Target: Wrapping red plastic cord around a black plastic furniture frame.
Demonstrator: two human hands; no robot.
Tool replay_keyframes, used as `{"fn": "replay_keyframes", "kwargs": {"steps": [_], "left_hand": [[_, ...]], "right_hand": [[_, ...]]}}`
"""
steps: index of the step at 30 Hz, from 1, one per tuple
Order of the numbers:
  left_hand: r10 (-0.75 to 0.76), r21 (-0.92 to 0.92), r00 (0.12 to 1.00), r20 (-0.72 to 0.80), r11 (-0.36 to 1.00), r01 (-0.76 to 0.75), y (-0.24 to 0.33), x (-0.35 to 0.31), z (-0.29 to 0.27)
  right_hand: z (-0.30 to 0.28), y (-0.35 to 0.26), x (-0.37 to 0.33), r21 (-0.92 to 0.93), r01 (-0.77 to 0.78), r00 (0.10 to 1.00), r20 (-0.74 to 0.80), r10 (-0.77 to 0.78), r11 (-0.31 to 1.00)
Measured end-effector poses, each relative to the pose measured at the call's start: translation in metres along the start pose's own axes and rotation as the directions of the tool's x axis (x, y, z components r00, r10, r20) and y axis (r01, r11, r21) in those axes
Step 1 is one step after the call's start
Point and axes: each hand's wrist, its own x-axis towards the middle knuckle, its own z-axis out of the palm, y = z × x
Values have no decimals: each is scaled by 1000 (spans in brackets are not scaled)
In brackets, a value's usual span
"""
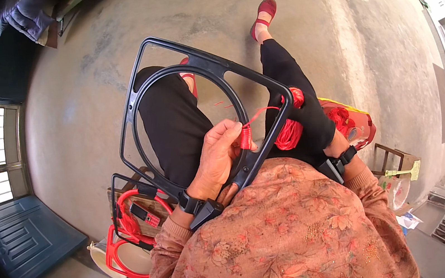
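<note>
On the black plastic ringed frame (pixel 206 65), my left fingers (pixel 230 134) pinch coiled red cord (pixel 246 137), best wound snug; right fingers unclear

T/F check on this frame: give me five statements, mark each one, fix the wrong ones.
1. The left hand pinches at the red cord wound on the black frame. True.
2. The middle of the black frame is a solid disc. False: it is an open ring, with floor and a trouser leg showing through.
3. The person's shoes are blue. False: the shoes are red.
4. A phone with a keypad lies on the person's left. True.
5. Only the left wrist wears a strap. False: dark straps show on both wrists.
</note>
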Motion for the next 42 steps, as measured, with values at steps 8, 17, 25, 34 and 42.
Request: {"fn": "replay_keyframes", "kwargs": {"steps": [8,17,25,34,42], "left_hand": [[-31,50,999,-31,998,33,1,1,2],[-116,78,993,-4,990,116,4,2,3],[-232,39,973,-6,972,232,0,1,11],[-27,9,999,-46,1000,27,-18,-2,-8],[-10,96,1000,-7,995,11,-11,0,-2]], "right_hand": [[-3,2,-11,256,-41,995,-72,61,966],[-13,-3,-8,441,-107,976,-126,179,891],[44,23,62,-27,220,932,-291,-218,975],[81,2,88,443,41,995,-97,3,895],[74,-24,75,651,-52,999,36,39,757]]}}
